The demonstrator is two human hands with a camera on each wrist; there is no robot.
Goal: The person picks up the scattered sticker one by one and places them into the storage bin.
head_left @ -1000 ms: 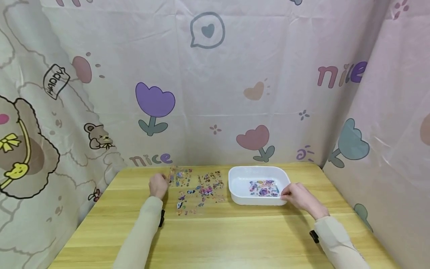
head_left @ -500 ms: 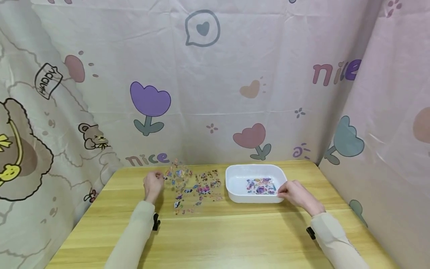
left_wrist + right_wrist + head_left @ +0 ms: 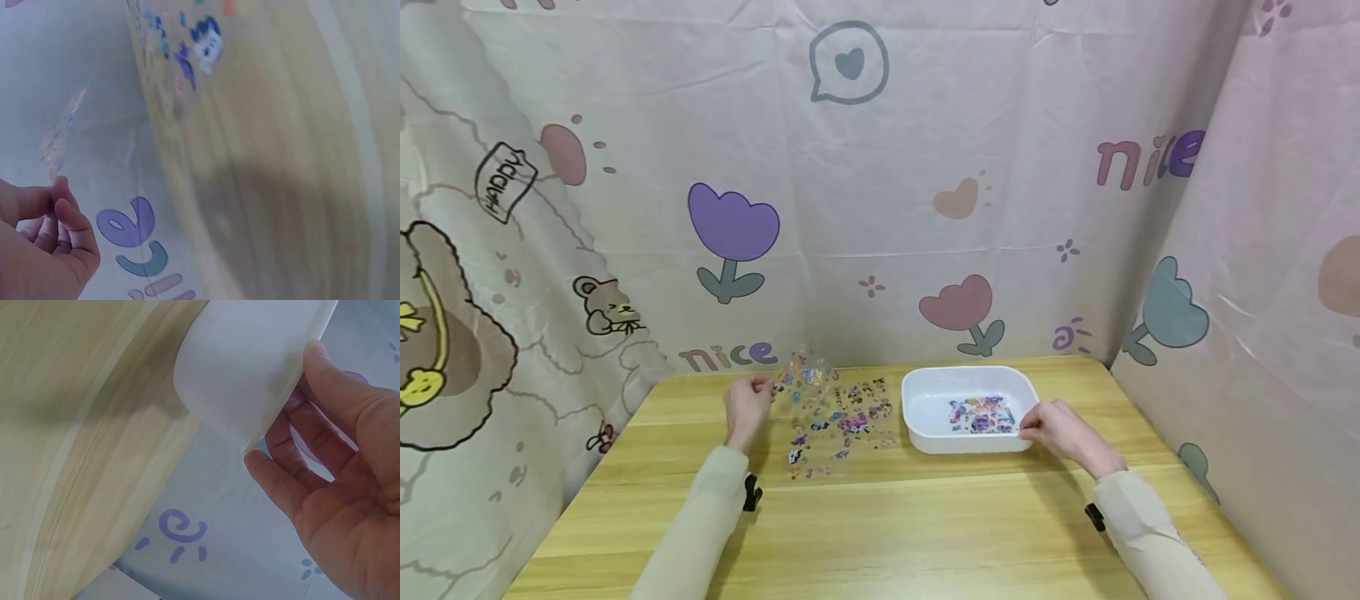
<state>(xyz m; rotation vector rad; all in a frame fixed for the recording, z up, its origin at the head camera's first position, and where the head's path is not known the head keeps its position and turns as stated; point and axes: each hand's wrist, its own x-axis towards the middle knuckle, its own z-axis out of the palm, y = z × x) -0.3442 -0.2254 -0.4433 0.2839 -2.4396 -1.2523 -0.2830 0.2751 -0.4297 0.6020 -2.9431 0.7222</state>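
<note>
My left hand [image 3: 749, 410] pinches a clear sticker sheet [image 3: 810, 377] by its edge. In the left wrist view the sticker sheet [image 3: 62, 134] rises from thumb and fingertips, seen nearly edge-on. More clear sheets with colorful stickers [image 3: 853, 423] lie flat on the table, just right of that hand. A white plastic tub [image 3: 973, 445] stands to their right with a sticker sheet [image 3: 981, 414] inside. My right hand [image 3: 1063, 431] grips the tub's near right corner; in the right wrist view its thumb and fingers lie on the rim [image 3: 284, 400].
The wooden table [image 3: 880, 533] ends at the back against a printed curtain [image 3: 850, 167], which also hangs at both sides. Black wrist straps [image 3: 751, 493] sit over both sleeves.
My left hand has lifted the sticker sheet off the others so that it now stands up from the table. The right hand keeps its grip on the tub.
</note>
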